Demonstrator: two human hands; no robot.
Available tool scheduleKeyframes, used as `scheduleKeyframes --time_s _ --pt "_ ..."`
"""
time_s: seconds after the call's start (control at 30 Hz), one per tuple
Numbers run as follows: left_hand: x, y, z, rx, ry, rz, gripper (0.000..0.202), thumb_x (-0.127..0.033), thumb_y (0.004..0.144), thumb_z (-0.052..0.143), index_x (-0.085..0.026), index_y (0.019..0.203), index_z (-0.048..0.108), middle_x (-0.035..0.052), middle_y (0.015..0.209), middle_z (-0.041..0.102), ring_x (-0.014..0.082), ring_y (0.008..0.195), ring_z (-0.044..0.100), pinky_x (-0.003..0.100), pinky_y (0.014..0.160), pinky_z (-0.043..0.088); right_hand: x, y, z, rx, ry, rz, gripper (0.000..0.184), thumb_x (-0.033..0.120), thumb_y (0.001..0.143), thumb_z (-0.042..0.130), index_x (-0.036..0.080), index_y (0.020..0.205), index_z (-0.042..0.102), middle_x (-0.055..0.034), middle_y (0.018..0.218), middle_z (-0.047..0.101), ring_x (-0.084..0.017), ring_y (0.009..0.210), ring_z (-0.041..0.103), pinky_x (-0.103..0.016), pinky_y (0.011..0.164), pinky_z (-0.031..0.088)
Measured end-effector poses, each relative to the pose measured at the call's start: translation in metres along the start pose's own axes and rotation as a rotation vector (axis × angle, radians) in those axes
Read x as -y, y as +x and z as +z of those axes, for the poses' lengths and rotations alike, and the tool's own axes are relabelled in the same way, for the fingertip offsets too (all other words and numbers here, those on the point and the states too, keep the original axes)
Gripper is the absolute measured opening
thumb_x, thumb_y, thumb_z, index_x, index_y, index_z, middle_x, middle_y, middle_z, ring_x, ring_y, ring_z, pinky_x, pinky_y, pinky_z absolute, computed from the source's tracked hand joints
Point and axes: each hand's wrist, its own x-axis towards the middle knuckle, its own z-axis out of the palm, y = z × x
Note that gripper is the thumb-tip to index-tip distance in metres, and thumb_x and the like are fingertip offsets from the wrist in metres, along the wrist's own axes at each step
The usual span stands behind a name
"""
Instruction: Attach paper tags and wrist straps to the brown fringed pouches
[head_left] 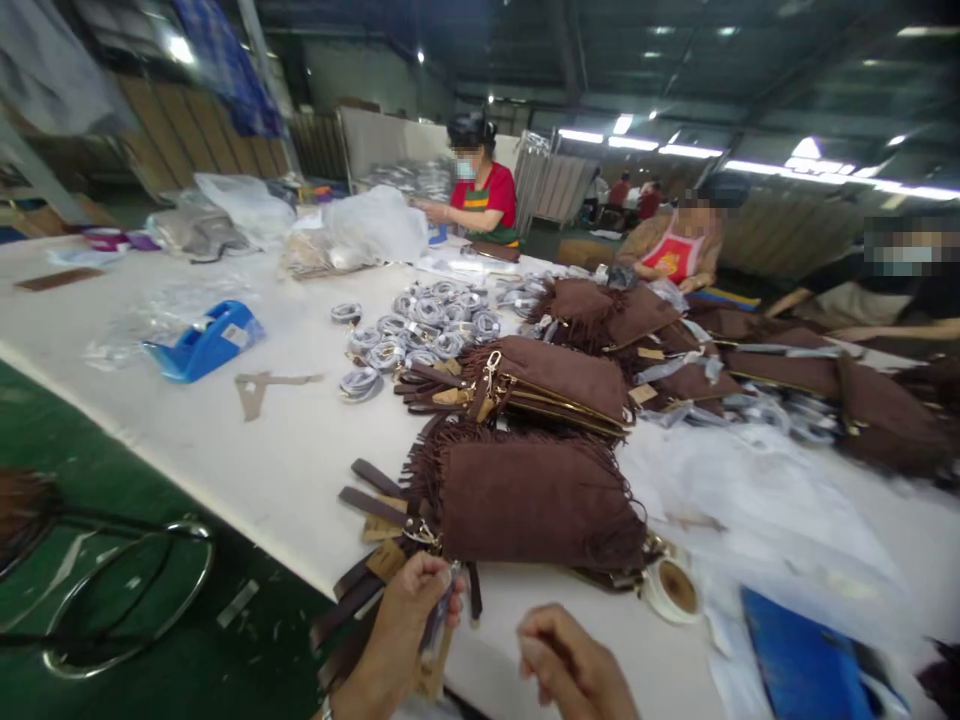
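Observation:
At the table's near edge, my left hand [412, 610] pinches a dark strap partly wrapped in clear plastic [438, 622], with a tan tag hanging below. To its right is my right hand [574, 660], slightly blurred, its fingers curled in; whatever they may hold is hidden. Just beyond both hands lies a stack of brown fringed bags [536, 500]. Dark wrist straps [375, 480] and cardboard tags [386, 520] stick out from its left side. A second pile of brown bags [555, 370] with gold zips and a clasp sits behind it.
Coiled straps in plastic [427, 320] cover the table's middle. A blue tape dispenser [206, 340] stands left, a tape roll [673, 590] right, near a blue folder-like object [806, 655]. Plastic bags [375, 225] lie farther back. Several co-workers sit around the table. A stool [127, 600] stands left.

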Motion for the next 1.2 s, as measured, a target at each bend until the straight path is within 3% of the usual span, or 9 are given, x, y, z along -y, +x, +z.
scheduleKeyframes --time_s 0.07,0.2,0.7,1.03,1.2 --pt "0.003 0.001 -0.002 0.004 0.028 0.030 0.022 -0.037 0.081 0.065 -0.017 0.082 0.055 0.0040 0.072 0.066 0.0135 0.058 0.057 0.023 0.054 0.046 0.012 0.027 0.026 0.111 -0.048 -0.063 0.022 0.038 0.086 0.047 0.021 0.078 0.058 0.0015 0.066 0.059 -0.013 0.055 0.051 -0.021 0.052 0.038" --pt "0.007 0.005 -0.007 0.016 0.067 0.091 0.025 -0.041 0.080 0.065 -0.017 0.083 0.057 0.0015 0.063 0.063 0.0152 0.057 0.057 0.024 0.054 0.044 0.022 0.056 0.049 0.126 -0.169 -0.173 0.018 0.026 0.089 0.044 0.021 0.079 0.058 0.0027 0.070 0.060 -0.012 0.063 0.053 -0.020 0.058 0.037" --pt "-0.013 -0.001 -0.001 -0.047 0.106 0.139 0.028 -0.046 0.071 0.071 -0.019 0.070 0.064 0.0022 0.066 0.061 0.0180 0.061 0.053 0.026 0.058 0.043 0.032 0.064 0.069 0.024 -0.506 -0.127 0.021 0.027 0.093 0.039 0.022 0.079 0.055 0.0006 0.070 0.063 -0.017 0.065 0.059 -0.024 0.061 0.035" --pt "0.008 0.007 -0.017 0.007 0.298 0.144 0.025 -0.042 0.084 0.058 -0.018 0.079 0.063 0.0037 0.072 0.064 0.0205 0.069 0.058 0.027 0.064 0.043 0.041 0.065 0.075 0.006 -0.680 -0.054 0.018 0.016 0.088 0.043 0.020 0.078 0.057 -0.0039 0.072 0.068 -0.017 0.064 0.063 -0.023 0.057 0.033" --pt "0.006 0.011 -0.010 -0.035 0.238 0.066 0.030 -0.047 0.082 0.059 -0.018 0.076 0.059 0.0027 0.068 0.063 0.0205 0.066 0.058 0.028 0.063 0.044 0.044 0.064 0.072 -0.006 -0.677 -0.030 0.019 0.017 0.089 0.044 0.021 0.077 0.058 -0.0029 0.072 0.069 -0.017 0.063 0.063 -0.024 0.057 0.032"
